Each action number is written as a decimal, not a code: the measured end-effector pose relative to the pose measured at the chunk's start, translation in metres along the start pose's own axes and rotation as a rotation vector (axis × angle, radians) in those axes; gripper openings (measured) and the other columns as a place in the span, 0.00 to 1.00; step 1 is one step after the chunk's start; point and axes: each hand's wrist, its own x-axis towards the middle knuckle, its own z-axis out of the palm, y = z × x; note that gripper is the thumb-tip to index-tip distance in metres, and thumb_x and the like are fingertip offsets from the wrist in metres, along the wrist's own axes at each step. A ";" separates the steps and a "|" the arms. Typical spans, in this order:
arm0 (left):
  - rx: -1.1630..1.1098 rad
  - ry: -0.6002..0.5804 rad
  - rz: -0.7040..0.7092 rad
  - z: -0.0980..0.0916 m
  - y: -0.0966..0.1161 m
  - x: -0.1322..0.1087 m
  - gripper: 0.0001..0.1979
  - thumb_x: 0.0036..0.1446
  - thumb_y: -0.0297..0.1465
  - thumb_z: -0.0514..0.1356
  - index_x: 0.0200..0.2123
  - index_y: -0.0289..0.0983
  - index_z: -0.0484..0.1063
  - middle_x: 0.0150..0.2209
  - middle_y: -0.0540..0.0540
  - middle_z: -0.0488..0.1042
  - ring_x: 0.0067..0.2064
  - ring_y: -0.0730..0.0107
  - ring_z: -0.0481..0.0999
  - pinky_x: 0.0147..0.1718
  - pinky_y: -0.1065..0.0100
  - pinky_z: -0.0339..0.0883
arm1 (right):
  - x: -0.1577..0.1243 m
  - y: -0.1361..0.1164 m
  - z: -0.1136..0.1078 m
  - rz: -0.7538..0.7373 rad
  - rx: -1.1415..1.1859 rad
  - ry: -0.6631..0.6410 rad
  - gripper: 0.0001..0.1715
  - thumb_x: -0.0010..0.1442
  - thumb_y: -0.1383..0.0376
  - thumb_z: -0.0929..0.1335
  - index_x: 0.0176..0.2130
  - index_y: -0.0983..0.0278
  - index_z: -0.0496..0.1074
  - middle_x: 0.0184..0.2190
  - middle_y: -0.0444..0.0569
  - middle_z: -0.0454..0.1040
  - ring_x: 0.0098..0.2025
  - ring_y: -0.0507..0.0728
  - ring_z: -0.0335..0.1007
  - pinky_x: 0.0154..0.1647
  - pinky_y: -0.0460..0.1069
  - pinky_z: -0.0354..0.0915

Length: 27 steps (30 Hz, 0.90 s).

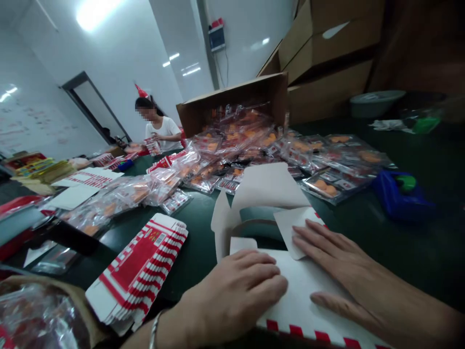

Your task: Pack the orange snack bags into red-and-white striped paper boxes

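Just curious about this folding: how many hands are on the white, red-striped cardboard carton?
2: the left hand, wearing a silver bracelet, and the right hand, both resting on its white panel.

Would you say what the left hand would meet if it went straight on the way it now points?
The left hand would probably meet the right hand, near its thumb, across the white carton, though depth is unclear.

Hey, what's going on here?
A person has their left hand and right hand on a white carton with red-striped edging, its flaps open. Beside it lies a stack of flat cartons. Plastic packets of orange items spill from a tipped cardboard box across the green table. A co-worker sits farther along.
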 end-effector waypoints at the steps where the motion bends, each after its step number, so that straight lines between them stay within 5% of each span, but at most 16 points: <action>1: -0.026 0.244 -0.053 -0.002 -0.007 -0.012 0.17 0.66 0.25 0.48 0.56 0.40 0.63 0.52 0.43 0.74 0.55 0.65 0.71 0.54 0.63 0.68 | 0.000 -0.001 -0.001 0.043 0.015 -0.015 0.43 0.60 0.42 0.61 0.66 0.60 0.56 0.67 0.53 0.53 0.67 0.74 0.46 0.57 0.71 0.62; 3: -0.132 0.673 -0.271 -0.004 -0.022 -0.033 0.23 0.68 0.27 0.45 0.64 0.45 0.53 0.61 0.44 0.66 0.61 0.63 0.66 0.56 0.59 0.67 | -0.002 -0.002 -0.004 0.107 0.045 -0.012 0.43 0.59 0.42 0.62 0.66 0.59 0.55 0.67 0.52 0.50 0.67 0.74 0.44 0.59 0.71 0.59; 4: -0.194 0.730 -0.379 -0.003 -0.028 -0.039 0.24 0.69 0.29 0.43 0.66 0.47 0.49 0.65 0.44 0.61 0.64 0.61 0.62 0.58 0.57 0.65 | -0.002 -0.003 -0.004 0.124 0.058 -0.005 0.43 0.59 0.43 0.62 0.66 0.59 0.54 0.68 0.52 0.50 0.68 0.74 0.43 0.59 0.71 0.59; 5: -0.256 0.653 -0.438 -0.001 -0.032 -0.041 0.25 0.69 0.33 0.42 0.67 0.48 0.46 0.67 0.45 0.55 0.66 0.58 0.58 0.60 0.54 0.62 | -0.002 -0.005 -0.005 0.133 0.068 -0.005 0.43 0.60 0.43 0.62 0.67 0.60 0.54 0.68 0.52 0.49 0.68 0.74 0.42 0.59 0.71 0.58; 9: -0.275 -0.175 -0.237 0.005 -0.029 -0.008 0.41 0.60 0.51 0.53 0.69 0.45 0.39 0.70 0.42 0.44 0.70 0.48 0.41 0.66 0.45 0.42 | 0.002 -0.010 -0.002 0.149 0.080 -0.032 0.44 0.59 0.46 0.64 0.66 0.64 0.56 0.67 0.56 0.51 0.67 0.75 0.44 0.59 0.73 0.57; 11: -0.178 -0.345 -0.183 0.007 -0.025 0.017 0.48 0.55 0.55 0.55 0.69 0.42 0.36 0.70 0.38 0.38 0.70 0.44 0.34 0.65 0.39 0.36 | 0.006 -0.015 -0.001 0.166 0.085 -0.043 0.43 0.58 0.48 0.66 0.65 0.65 0.58 0.66 0.58 0.52 0.67 0.77 0.45 0.59 0.75 0.55; 16: -0.135 -0.447 -0.078 0.019 -0.030 0.056 0.53 0.51 0.60 0.52 0.69 0.36 0.38 0.70 0.34 0.38 0.69 0.43 0.31 0.63 0.37 0.33 | 0.000 -0.025 -0.005 0.202 0.168 0.036 0.27 0.64 0.60 0.61 0.60 0.63 0.67 0.63 0.56 0.61 0.66 0.71 0.51 0.61 0.73 0.54; 19: -0.169 -0.484 -0.044 0.021 -0.031 0.063 0.47 0.55 0.58 0.51 0.68 0.37 0.44 0.69 0.34 0.44 0.69 0.41 0.37 0.64 0.38 0.34 | -0.008 -0.012 -0.025 0.135 0.294 0.087 0.19 0.66 0.58 0.61 0.48 0.58 0.76 0.54 0.52 0.73 0.60 0.66 0.64 0.61 0.67 0.59; 22: -0.189 -0.497 -0.058 0.013 -0.027 0.067 0.42 0.56 0.57 0.52 0.66 0.37 0.53 0.67 0.33 0.51 0.69 0.38 0.43 0.63 0.37 0.38 | 0.011 0.025 -0.056 0.238 0.378 0.377 0.16 0.63 0.54 0.64 0.43 0.57 0.76 0.48 0.51 0.77 0.53 0.65 0.72 0.57 0.62 0.66; 24: -0.179 -0.502 -0.070 0.009 -0.025 0.068 0.41 0.57 0.56 0.52 0.65 0.37 0.54 0.67 0.33 0.52 0.68 0.38 0.44 0.63 0.37 0.39 | 0.043 0.053 -0.071 0.287 0.452 0.571 0.26 0.59 0.52 0.68 0.55 0.57 0.70 0.57 0.52 0.70 0.57 0.66 0.67 0.57 0.60 0.65; 26: -0.160 -0.498 -0.065 0.009 -0.027 0.068 0.39 0.58 0.53 0.53 0.66 0.38 0.54 0.67 0.34 0.52 0.68 0.38 0.45 0.63 0.37 0.41 | 0.074 0.072 -0.076 0.158 0.629 0.513 0.38 0.57 0.50 0.69 0.62 0.59 0.61 0.61 0.54 0.65 0.60 0.66 0.64 0.55 0.59 0.67; 27: -0.147 -0.488 -0.052 0.011 -0.029 0.068 0.37 0.60 0.51 0.53 0.66 0.39 0.53 0.67 0.35 0.53 0.68 0.38 0.45 0.62 0.37 0.42 | 0.084 0.076 -0.075 0.071 0.688 0.420 0.36 0.59 0.51 0.68 0.62 0.59 0.62 0.60 0.54 0.67 0.59 0.66 0.65 0.53 0.58 0.68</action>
